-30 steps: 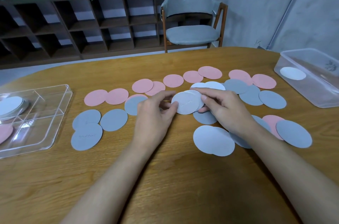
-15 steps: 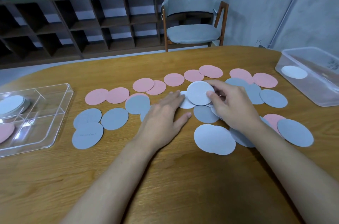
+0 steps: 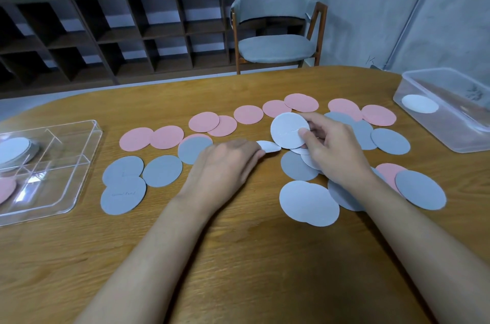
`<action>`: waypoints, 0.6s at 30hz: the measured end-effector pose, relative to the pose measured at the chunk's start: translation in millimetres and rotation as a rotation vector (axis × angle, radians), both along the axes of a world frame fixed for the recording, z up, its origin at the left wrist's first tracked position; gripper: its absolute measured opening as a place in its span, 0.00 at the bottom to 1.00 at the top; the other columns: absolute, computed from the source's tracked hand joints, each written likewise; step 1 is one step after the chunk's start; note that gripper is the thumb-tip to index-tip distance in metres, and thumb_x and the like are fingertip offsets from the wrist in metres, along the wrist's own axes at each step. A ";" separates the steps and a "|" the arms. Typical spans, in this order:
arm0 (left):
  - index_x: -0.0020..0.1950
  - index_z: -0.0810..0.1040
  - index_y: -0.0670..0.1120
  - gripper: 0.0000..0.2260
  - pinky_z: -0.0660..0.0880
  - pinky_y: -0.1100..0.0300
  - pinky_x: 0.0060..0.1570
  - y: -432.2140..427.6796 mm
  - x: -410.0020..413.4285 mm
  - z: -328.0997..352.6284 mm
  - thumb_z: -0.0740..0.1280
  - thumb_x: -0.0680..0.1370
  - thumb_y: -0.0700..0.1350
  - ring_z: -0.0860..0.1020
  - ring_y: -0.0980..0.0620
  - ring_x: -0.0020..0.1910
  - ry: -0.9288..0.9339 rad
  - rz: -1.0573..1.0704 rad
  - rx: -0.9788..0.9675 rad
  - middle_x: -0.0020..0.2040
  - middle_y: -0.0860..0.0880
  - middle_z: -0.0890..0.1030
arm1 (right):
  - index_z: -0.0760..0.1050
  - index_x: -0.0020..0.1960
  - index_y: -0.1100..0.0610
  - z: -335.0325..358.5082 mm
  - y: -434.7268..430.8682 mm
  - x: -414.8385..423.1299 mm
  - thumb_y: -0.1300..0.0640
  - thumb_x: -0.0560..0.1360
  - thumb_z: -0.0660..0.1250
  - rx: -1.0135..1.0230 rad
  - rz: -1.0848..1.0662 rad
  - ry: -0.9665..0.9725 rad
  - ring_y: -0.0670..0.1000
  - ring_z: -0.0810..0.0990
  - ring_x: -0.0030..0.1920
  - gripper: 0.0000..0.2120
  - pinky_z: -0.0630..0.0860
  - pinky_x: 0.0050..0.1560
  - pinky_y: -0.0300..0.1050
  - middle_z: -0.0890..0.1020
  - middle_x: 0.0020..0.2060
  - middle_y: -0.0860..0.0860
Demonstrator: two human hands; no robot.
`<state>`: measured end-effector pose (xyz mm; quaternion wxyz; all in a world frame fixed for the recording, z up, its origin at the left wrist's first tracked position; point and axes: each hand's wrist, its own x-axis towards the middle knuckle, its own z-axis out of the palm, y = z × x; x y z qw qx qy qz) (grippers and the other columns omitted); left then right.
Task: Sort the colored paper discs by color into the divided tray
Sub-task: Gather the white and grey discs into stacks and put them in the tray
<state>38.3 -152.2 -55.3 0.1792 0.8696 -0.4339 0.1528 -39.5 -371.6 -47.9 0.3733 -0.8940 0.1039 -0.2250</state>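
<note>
Right hand (image 3: 334,151) is pinching a white disc (image 3: 289,130), stacking whites I guess; left hand (image 3: 225,162), fingers flat, is pressing a second disc (image 3: 270,146) at its fingertips.

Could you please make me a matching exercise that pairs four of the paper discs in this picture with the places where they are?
Things:
1. stack of white paper discs
2. tilted white paper disc
3. pink paper disc at the picture's left edge
4. lone white paper disc farthest right

Places:
a. pinched in the right hand
b. inside the clear plastic tub
c. far compartment of the divided clear plastic tray
d. near compartment of that tray

Pairs: 1-c, 2-a, 3-d, 4-b.
</note>
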 end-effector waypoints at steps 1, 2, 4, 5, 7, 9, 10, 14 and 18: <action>0.55 0.78 0.50 0.19 0.77 0.49 0.36 -0.1 -0.6 0.3 0.51 0.86 0.58 0.80 0.46 0.42 -0.019 0.003 -0.016 0.44 0.53 0.81 | 0.76 0.72 0.50 0.1 -0.1 0.2 0.57 0.83 0.64 0.008 -0.002 -0.003 0.46 0.80 0.58 0.17 0.81 0.57 0.46 0.84 0.57 0.48; 0.54 0.77 0.49 0.18 0.76 0.49 0.34 -0.2 -1.7 0.7 0.51 0.86 0.57 0.80 0.45 0.40 -0.034 0.003 -0.047 0.43 0.53 0.81 | 0.77 0.71 0.49 0.1 -0.3 0.4 0.57 0.83 0.64 0.024 -0.001 -0.009 0.46 0.81 0.58 0.17 0.81 0.57 0.47 0.84 0.56 0.47; 0.53 0.77 0.48 0.13 0.76 0.49 0.31 -0.6 -5.1 3.0 0.57 0.85 0.53 0.79 0.45 0.37 -0.048 0.012 -0.134 0.40 0.53 0.81 | 0.78 0.69 0.48 0.7 -0.1 0.1 0.58 0.83 0.64 0.055 0.009 -0.019 0.45 0.82 0.56 0.16 0.81 0.57 0.49 0.85 0.54 0.47; 0.53 0.77 0.48 0.09 0.76 0.49 0.31 -1.2 -7.2 3.8 0.61 0.84 0.50 0.79 0.46 0.36 -0.037 0.023 -0.182 0.40 0.53 0.81 | 0.79 0.68 0.47 1.0 0.3 -0.5 0.58 0.83 0.64 0.058 0.021 -0.019 0.45 0.82 0.54 0.16 0.81 0.57 0.49 0.85 0.53 0.46; 0.53 0.77 0.48 0.03 0.76 0.51 0.33 -2.8 -10.5 2.6 0.66 0.82 0.46 0.78 0.49 0.37 0.048 0.040 -0.276 0.40 0.54 0.81 | 0.79 0.68 0.44 1.6 1.9 -2.0 0.58 0.83 0.64 0.052 0.057 -0.003 0.44 0.83 0.53 0.17 0.81 0.55 0.46 0.85 0.53 0.44; 0.53 0.78 0.49 0.03 0.77 0.52 0.37 -5.0 -12.1 0.2 0.69 0.80 0.44 0.79 0.53 0.38 0.182 0.054 -0.368 0.39 0.55 0.81 | 0.77 0.70 0.43 2.5 5.1 -3.8 0.58 0.84 0.63 0.059 0.107 0.030 0.42 0.84 0.51 0.18 0.80 0.52 0.40 0.85 0.55 0.43; 0.52 0.78 0.49 0.04 0.78 0.54 0.39 -6.0 -12.4 -1.1 0.70 0.79 0.44 0.79 0.54 0.39 0.230 0.076 -0.407 0.38 0.56 0.80 | 0.77 0.71 0.43 3.0 7.1 -4.8 0.58 0.84 0.61 0.064 0.133 0.047 0.41 0.84 0.49 0.19 0.78 0.50 0.35 0.85 0.54 0.43; 0.56 0.81 0.47 0.09 0.75 0.72 0.39 -9.0 -13.1 -1.5 0.75 0.77 0.42 0.81 0.60 0.42 0.391 0.156 -0.548 0.43 0.57 0.83 | 0.75 0.72 0.41 4.8 14.0 -7.5 0.58 0.86 0.57 0.034 0.177 0.102 0.38 0.84 0.49 0.20 0.71 0.44 0.30 0.85 0.49 0.44; 0.59 0.84 0.49 0.12 0.72 0.76 0.40 -10.6 -13.1 -0.8 0.76 0.76 0.44 0.82 0.64 0.40 0.447 0.182 -0.552 0.44 0.57 0.84 | 0.74 0.73 0.42 6.0 17.7 -9.8 0.55 0.86 0.57 0.088 0.240 0.123 0.41 0.85 0.49 0.19 0.75 0.50 0.37 0.86 0.49 0.47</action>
